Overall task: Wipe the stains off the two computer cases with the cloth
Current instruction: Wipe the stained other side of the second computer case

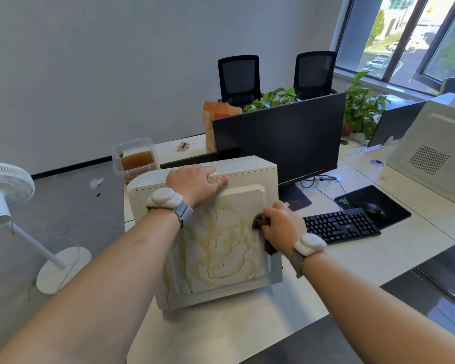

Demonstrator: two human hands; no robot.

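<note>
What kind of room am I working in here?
Most likely an office: white desks with a monitor, keyboard and mouse, and two mesh desk chairs behind.

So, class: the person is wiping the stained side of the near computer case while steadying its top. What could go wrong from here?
1. The cloth already looks dark brown, so the right hand may smear the stains rather than lift them.
2. The near case stands close to the desk's front edge; hard strokes could shift it if the left hand loosens.
3. The tub of brown liquid sits just behind the case and could be knocked.
</note>
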